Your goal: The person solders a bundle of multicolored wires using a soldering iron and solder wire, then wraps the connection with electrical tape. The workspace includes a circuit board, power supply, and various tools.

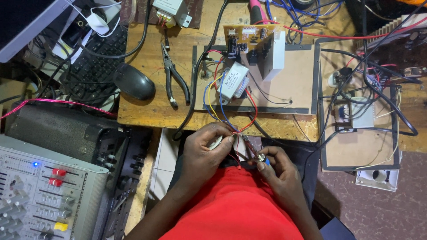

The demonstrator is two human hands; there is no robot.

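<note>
Below the desk (pixel 147 111) edge, left hand (pixel 205 149) pinches the transformer's coloured wires (pixel 235 132) steady — right hand (pixel 278 171) grips a slim tool (pixel 253 151) against them.

Head cam, looking down | person in bright red top, plain, no print visible | dark trousers at lap | both forearms bare, no sleeves | hands bare, no gloves/rings/watch seen
</note>
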